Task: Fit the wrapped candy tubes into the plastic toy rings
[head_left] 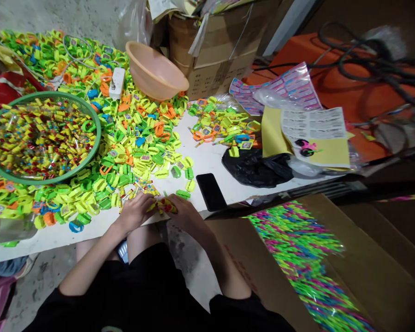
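Observation:
At the front edge of the white table my left hand (135, 213) is closed, its fingertips on a small yellow piece. My right hand (184, 213) is closed beside it, around small yellow-and-red pieces (166, 206); their exact kind is too small to make out. Just beyond my fingers lies a little pile of slim yellow-and-red tubes (145, 186). Yellow, green, orange and blue plastic toy watches (141, 157) spread over the table beyond and to the left. Similar small yellow-and-red pieces (44, 138) fill a green basket (97, 133) on the left.
A black phone (210, 191) lies right of my hands. Behind it are a black plastic bag (256, 170), another watch pile (224, 122) and printed sheets (313, 124). A peach bowl (155, 69) and white power strip (116, 83) stand farther back. A carton (263, 263) holds bright plastic strips.

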The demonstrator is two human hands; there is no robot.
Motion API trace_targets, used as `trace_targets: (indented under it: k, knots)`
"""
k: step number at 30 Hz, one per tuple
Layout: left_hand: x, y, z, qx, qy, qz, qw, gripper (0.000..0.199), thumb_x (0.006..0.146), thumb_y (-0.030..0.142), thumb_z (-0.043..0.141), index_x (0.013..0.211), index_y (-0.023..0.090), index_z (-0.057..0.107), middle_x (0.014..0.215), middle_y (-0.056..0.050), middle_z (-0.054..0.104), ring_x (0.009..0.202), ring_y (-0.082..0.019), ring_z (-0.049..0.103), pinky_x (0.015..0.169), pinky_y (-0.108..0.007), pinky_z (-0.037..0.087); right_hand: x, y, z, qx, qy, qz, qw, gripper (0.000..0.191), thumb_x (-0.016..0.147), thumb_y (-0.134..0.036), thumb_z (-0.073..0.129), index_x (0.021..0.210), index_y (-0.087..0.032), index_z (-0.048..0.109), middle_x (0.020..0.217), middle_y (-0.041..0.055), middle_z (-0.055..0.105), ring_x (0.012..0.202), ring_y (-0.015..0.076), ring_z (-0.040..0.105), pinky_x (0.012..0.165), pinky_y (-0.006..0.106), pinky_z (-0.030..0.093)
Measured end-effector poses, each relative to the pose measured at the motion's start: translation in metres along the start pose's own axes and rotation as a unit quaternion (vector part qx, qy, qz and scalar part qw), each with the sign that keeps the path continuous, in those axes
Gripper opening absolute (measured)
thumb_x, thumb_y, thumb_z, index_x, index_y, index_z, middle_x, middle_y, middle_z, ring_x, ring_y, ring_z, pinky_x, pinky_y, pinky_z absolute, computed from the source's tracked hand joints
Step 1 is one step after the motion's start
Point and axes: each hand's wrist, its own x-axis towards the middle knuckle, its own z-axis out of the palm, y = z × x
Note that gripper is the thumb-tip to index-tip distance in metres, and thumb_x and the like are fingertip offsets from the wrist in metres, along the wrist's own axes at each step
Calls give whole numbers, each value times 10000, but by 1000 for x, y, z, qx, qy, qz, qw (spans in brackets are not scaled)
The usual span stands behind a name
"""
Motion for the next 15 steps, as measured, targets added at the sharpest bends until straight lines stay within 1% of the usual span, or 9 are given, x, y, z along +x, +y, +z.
trace_targets:
  k: [2, 5, 8, 10, 11, 13, 14, 15]
  knots:
    - [-2, 0, 0, 4, -14, -7, 1000, 216, 906, 364, 478, 938, 217, 633, 972, -62, 664, 844, -172, 605, 625, -244, 440, 1, 0, 1, 13, -4, 2, 1000, 122, 841, -190, 558, 955, -212, 595, 918, 46, 634, 869, 196, 600, 791, 312, 476]
    - [-6, 0, 2, -6, -12, -23, 1000, 205, 893, 361, 495, 904, 218, 642, 940, -62, 658, 845, -180, 600, 632, -251, 446, 1, 0, 6, 18, 2, 3, 1000, 112, 847, -216, 558, 952, -203, 593, 915, 51, 636, 851, 196, 599, 767, 306, 474]
    - [-12, 1, 7, -32, -5, -78, 996, 185, 886, 345, 512, 951, 218, 630, 949, -61, 647, 860, -190, 604, 658, -264, 466, 2, 0, 15, 11, 15, 7, 1000, 112, 841, -264, 577, 933, -204, 602, 897, 52, 643, 823, 197, 603, 737, 300, 470]
    - [-19, 4, 10, -46, -27, -106, 993, 223, 873, 364, 534, 1024, 221, 614, 997, -67, 634, 901, -207, 608, 688, -281, 490, 3, 2, 18, 0, 6, 30, 1000, 128, 833, -300, 590, 911, -202, 613, 876, 50, 650, 787, 197, 607, 717, 304, 470]
    - [-25, 6, 11, -51, -43, -107, 992, 271, 862, 381, 550, 1079, 226, 597, 1059, -76, 619, 951, -221, 604, 715, -294, 503, 3, 5, 17, 0, -16, 43, 999, 137, 825, -317, 597, 892, -199, 620, 855, 47, 654, 764, 196, 609, 705, 306, 472]
    - [-42, 8, 9, -57, -65, -98, 991, 411, 844, 407, 574, 1217, 240, 524, 1229, -95, 551, 1091, -249, 561, 801, -326, 516, 1, 15, 8, 29, -91, 60, 994, 167, 796, -349, 622, 863, -196, 633, 807, 38, 661, 725, 195, 611, 669, 305, 482]
    - [-54, 7, 7, -56, -65, -102, 991, 472, 845, 411, 574, 1278, 252, 474, 1301, -99, 504, 1155, -256, 527, 849, -340, 511, 1, 22, 1, 56, -129, 63, 988, 190, 775, -368, 638, 853, -195, 638, 780, 33, 664, 707, 194, 612, 648, 302, 487]
    - [-67, 5, 3, -51, -56, -118, 990, 506, 855, 408, 561, 1320, 260, 427, 1352, -101, 462, 1201, -257, 497, 889, -353, 502, -1, 30, -8, 90, -149, 67, 982, 228, 750, -386, 657, 874, -195, 641, 782, 34, 671, 700, 196, 613, 621, 297, 494]
